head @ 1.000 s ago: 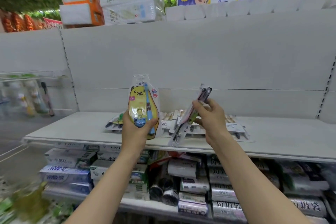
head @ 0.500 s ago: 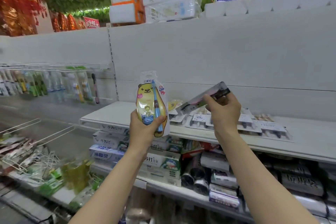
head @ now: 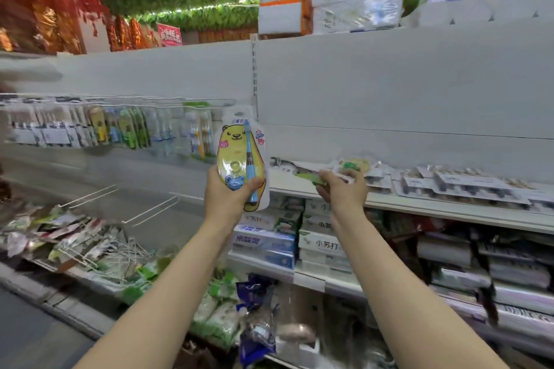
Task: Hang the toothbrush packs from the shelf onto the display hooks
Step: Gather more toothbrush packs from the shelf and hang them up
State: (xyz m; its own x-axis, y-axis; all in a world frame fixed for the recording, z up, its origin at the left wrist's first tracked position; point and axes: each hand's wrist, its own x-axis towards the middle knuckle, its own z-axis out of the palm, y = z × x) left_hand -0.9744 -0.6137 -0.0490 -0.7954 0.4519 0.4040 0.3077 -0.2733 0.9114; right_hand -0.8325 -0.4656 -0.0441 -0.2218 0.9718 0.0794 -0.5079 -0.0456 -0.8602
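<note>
Left grip [head: 229,192] is clenched on the lower half of a bear pack [head: 236,147]: yellow card, blue brush along its right side, thumb across the front. The pack stands upright in the air, hang-hole at top, just right of a row of hung packs [head: 126,129] and just left of the shelf's left end. Right grip [head: 343,189] is curled round one end of a slim pack [head: 302,173], held nearly flat with its dark tip pointing left; motion blur hides the print. The slim pack sits above the front left part of the shelf [head: 434,209], and whether it touches the shelf cannot be told. More packs [head: 458,186] lie flat on the shelf to the right of that grip, overlapping one another. Two bare wire hooks [head: 151,209] stick out from the back panel, low and left of the bear pack, well apart from both grips. Below them a heap of loose packs and wires is blurred. Toothpaste boxes [head: 266,241] are stacked under the shelf, between the two forearms.
</note>
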